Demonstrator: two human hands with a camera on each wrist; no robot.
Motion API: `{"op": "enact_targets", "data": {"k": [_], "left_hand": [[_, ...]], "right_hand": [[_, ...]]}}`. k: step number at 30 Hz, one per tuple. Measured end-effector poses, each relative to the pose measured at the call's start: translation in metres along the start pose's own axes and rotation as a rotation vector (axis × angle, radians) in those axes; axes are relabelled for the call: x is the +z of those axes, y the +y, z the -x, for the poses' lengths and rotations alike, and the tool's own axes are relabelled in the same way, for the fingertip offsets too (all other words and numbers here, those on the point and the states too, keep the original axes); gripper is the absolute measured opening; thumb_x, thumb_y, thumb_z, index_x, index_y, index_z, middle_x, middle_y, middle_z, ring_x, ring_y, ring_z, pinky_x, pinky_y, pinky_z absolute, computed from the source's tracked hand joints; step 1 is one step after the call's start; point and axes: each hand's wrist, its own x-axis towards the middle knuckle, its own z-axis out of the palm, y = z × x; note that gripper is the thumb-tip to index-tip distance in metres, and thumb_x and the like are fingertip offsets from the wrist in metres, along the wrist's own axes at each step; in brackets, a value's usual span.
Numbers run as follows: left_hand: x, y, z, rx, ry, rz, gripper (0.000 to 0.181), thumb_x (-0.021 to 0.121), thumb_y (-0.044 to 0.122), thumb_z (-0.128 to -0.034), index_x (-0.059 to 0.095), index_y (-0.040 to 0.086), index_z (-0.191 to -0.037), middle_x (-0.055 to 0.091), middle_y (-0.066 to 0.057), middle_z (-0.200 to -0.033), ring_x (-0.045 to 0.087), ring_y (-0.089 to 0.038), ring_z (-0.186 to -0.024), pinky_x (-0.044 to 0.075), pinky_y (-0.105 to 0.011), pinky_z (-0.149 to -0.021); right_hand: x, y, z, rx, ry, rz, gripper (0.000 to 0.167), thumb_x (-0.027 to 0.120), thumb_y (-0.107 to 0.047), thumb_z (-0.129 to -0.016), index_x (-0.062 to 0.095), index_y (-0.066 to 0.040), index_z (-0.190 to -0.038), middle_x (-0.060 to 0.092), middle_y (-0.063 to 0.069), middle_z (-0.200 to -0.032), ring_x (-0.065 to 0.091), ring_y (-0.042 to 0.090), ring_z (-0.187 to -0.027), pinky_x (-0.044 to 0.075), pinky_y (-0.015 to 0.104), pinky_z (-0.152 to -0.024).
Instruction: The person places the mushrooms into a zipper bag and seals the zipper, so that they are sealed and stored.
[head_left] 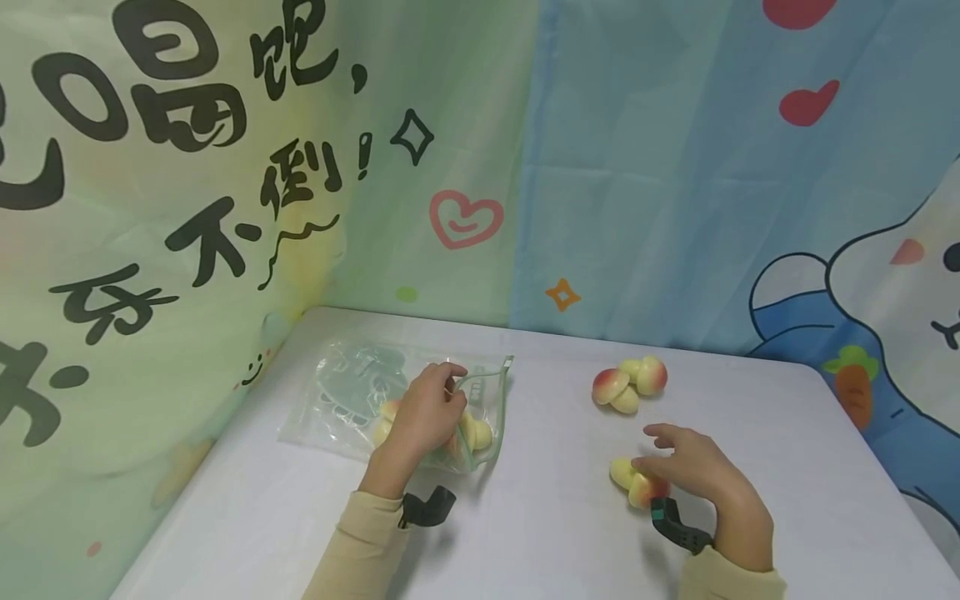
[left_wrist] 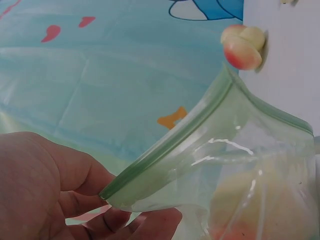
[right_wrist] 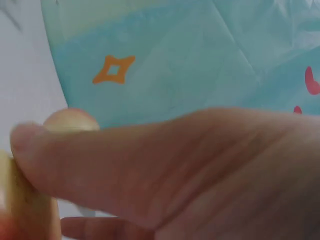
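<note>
My left hand [head_left: 429,410] pinches the green rim of a clear zip bag [head_left: 480,392] between thumb and fingers, and the bag's mouth gapes on the right. In the left wrist view the bag's green zip strip [left_wrist: 175,142] runs up from the fingertips. Inside the bag lie yellow-and-red peach-like pieces [head_left: 480,433]. My right hand [head_left: 697,462] is over another yellow-and-red peach-like cluster [head_left: 637,483], its thumb at the cluster and its index finger stretched out above. Close up, the right thumb [right_wrist: 100,165] overlaps that cluster [right_wrist: 27,200]; a firm grip does not show.
Farther back on the white table [head_left: 555,517] is a second group of peach-like pieces [head_left: 628,383]. A printed cloth backdrop [head_left: 637,208] hangs behind the table. Dark wrist cameras sit on both wrists, the right one [head_left: 678,527] close to the near cluster.
</note>
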Motion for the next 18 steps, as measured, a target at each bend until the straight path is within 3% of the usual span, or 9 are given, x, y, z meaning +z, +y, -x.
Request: {"op": "enact_targets", "data": {"k": [3, 7, 12, 18], "left_hand": [[0.0001, -0.0002, -0.0002, -0.003, -0.002, -0.002, 0.031, 0.057, 0.009, -0.089, 0.064, 0.005, -0.119, 0.052, -0.002, -0.089, 0.058, -0.017, -0.081, 0.047, -0.03, -0.066], [0.0, 0.0003, -0.0006, -0.008, -0.001, -0.006, 0.031, 0.057, 0.009, -0.089, 0.064, 0.005, -0.119, 0.053, -0.003, -0.089, 0.057, -0.017, -0.082, 0.047, -0.03, -0.067], [-0.0002, 0.0001, -0.0004, -0.004, 0.0, -0.01, 0.031, 0.057, 0.008, -0.0889, 0.064, 0.005, -0.119, 0.053, -0.003, -0.089, 0.058, -0.018, -0.082, 0.048, -0.031, -0.068], [-0.001, 0.0004, -0.0001, -0.001, -0.002, -0.004, 0.031, 0.057, 0.008, -0.089, 0.064, 0.005, -0.119, 0.052, -0.003, -0.088, 0.058, -0.018, -0.082, 0.047, -0.031, -0.068]], "right_hand": [[0.0, 0.0029, -0.0009, 0.036, -0.045, -0.015, 0.074, 0.069, -0.046, -0.086, 0.047, 0.003, -0.138, 0.054, 0.031, -0.129, 0.059, 0.04, -0.104, 0.048, 0.06, -0.084], [0.0015, 0.0024, -0.0013, 0.075, -0.101, -0.086, 0.076, 0.071, -0.046, -0.084, 0.047, 0.003, -0.137, 0.055, 0.03, -0.125, 0.063, 0.026, -0.09, 0.055, 0.047, -0.075], [0.0045, -0.0004, -0.0011, 0.102, -0.148, -0.142, 0.076, 0.075, -0.044, -0.081, 0.049, 0.003, -0.135, 0.059, 0.024, -0.116, 0.06, 0.023, -0.089, 0.056, 0.044, -0.069], [0.0085, -0.0055, 0.0004, 0.085, -0.155, -0.14, 0.068, 0.078, -0.037, -0.08, 0.053, 0.002, -0.13, 0.061, 0.018, -0.109, 0.059, 0.022, -0.086, 0.055, 0.043, -0.068]]}}
